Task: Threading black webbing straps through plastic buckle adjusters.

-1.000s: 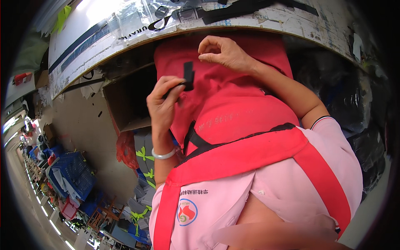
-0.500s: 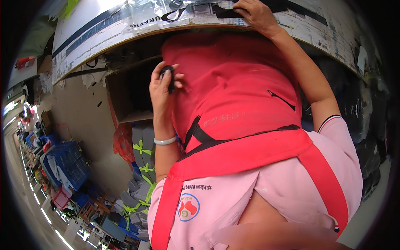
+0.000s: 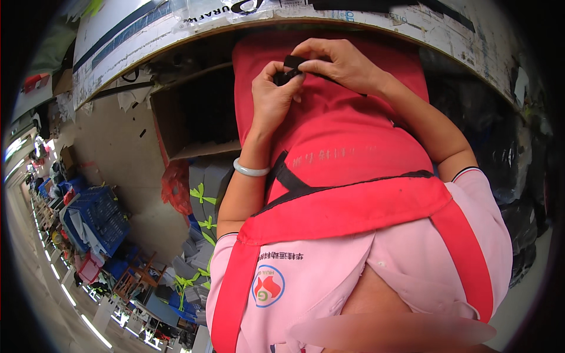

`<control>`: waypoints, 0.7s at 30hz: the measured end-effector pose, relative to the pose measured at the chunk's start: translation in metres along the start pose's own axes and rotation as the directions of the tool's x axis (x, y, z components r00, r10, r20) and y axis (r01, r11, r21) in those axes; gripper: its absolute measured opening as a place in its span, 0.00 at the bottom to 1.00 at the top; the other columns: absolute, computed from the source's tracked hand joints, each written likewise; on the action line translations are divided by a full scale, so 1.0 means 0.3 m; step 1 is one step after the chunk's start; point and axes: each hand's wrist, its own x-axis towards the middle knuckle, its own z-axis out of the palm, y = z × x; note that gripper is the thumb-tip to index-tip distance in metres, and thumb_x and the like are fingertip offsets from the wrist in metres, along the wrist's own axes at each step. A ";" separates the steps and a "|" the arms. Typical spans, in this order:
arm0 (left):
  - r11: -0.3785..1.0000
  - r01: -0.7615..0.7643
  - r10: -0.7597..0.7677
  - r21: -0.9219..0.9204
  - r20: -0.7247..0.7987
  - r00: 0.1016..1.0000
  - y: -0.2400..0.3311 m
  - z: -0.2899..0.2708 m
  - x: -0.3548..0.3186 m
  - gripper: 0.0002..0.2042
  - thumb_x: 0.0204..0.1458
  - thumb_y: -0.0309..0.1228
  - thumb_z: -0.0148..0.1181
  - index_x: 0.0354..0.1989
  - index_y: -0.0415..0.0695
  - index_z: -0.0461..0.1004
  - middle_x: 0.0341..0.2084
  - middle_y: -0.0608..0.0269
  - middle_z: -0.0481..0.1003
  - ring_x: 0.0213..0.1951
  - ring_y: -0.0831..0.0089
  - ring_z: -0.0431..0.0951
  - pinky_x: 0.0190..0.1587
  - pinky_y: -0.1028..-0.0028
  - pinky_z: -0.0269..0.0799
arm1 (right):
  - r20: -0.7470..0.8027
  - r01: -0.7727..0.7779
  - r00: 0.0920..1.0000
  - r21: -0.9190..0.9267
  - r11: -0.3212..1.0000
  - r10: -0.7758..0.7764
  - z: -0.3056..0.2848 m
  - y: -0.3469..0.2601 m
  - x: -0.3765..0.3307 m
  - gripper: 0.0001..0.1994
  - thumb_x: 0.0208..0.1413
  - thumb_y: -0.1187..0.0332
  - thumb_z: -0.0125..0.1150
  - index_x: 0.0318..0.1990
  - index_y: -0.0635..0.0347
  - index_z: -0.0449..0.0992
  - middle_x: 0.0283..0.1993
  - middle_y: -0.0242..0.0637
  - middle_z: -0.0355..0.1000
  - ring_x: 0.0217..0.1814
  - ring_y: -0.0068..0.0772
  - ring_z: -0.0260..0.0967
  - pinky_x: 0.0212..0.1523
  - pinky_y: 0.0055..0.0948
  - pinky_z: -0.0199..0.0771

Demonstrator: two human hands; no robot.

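Note:
Close together over my red apron, both my hands work on small black pieces. My left hand (image 3: 272, 97) is closed around a small dark object (image 3: 283, 77), its thumb and forefinger pressed together at the top; its exact kind cannot be made out. My right hand (image 3: 338, 63) pinches a black strip (image 3: 291, 60). One end of the strip meets the object in my left hand, and a thin dark tail shows below my right fingers. The fingers hide where the two pieces touch.
Beyond my hands runs the edge of a worktable (image 3: 170, 44) covered in printed board, with black strips (image 3: 376, 5) on it. An open cardboard box (image 3: 197, 150) stands to the left below it. Grey bundles with green ties (image 3: 203, 194), a red bag (image 3: 175, 185) and blue crates (image 3: 97, 220) are further left.
My right hand has come from the black strips on the table to my left hand, bringing a strip. My left hand has moved right and up with its dark object.

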 end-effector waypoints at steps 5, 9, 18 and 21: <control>0.998 -0.021 0.022 0.052 -0.021 1.000 0.001 -0.007 0.000 0.06 0.50 0.23 0.66 0.32 0.39 0.74 0.19 0.69 0.73 0.18 0.84 0.70 0.20 0.83 0.65 | -0.073 0.113 0.991 0.062 0.992 -0.109 0.031 0.063 0.022 0.09 0.61 0.69 0.57 0.44 0.65 0.74 0.31 0.27 0.72 0.34 0.15 0.66 0.36 0.19 0.68; 0.988 0.009 0.003 0.152 -0.081 0.997 0.003 -0.026 -0.007 0.04 0.50 0.25 0.66 0.30 0.38 0.78 0.18 0.73 0.73 0.20 0.88 0.67 0.21 0.84 0.61 | -0.068 0.025 0.997 0.090 0.996 -0.019 0.017 0.030 0.007 0.11 0.59 0.64 0.60 0.38 0.65 0.76 0.29 0.31 0.75 0.30 0.18 0.70 0.32 0.21 0.70; 0.763 -0.352 0.415 0.542 0.006 0.910 -0.050 -0.021 0.022 0.05 0.48 0.23 0.65 0.33 0.36 0.77 0.20 0.69 0.74 0.24 0.84 0.69 0.26 0.78 0.65 | 0.043 -0.231 0.971 0.432 0.872 0.236 0.074 0.028 -0.013 0.10 0.61 0.63 0.58 0.35 0.61 0.75 0.24 0.28 0.71 0.20 0.13 0.65 0.20 0.15 0.64; 0.607 -0.453 0.539 0.653 0.080 0.838 -0.044 -0.010 0.022 0.06 0.48 0.23 0.63 0.34 0.37 0.77 0.20 0.63 0.73 0.23 0.77 0.71 0.27 0.76 0.67 | 0.074 -0.216 0.974 0.607 0.765 0.216 0.085 0.035 -0.004 0.10 0.61 0.62 0.58 0.35 0.61 0.75 0.22 0.28 0.70 0.20 0.14 0.65 0.20 0.15 0.65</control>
